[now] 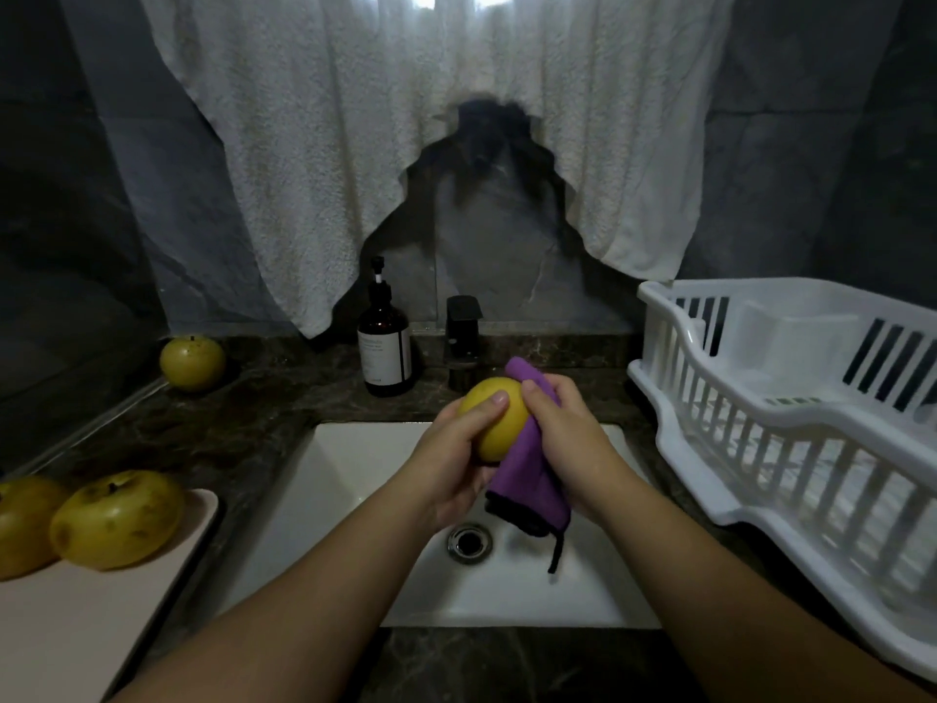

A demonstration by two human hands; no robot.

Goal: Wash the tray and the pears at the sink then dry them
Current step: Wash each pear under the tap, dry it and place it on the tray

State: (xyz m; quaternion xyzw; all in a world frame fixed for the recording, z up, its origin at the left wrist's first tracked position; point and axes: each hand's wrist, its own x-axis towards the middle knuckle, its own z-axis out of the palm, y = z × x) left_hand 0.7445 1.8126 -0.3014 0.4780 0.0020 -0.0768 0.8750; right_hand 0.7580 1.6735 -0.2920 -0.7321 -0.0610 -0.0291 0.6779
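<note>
Purple cloth (527, 479) apparently against held pear (494, 421)

Dim room, dark grey stone walls (811, 144). A white towel-like curtain (355, 144) hangs over the window (456, 0), with daylight glowing at its top edge. Below runs a dark marbled counter (284, 393), with a brown pump bottle (384, 347) beside a black tap (462, 337).
</note>
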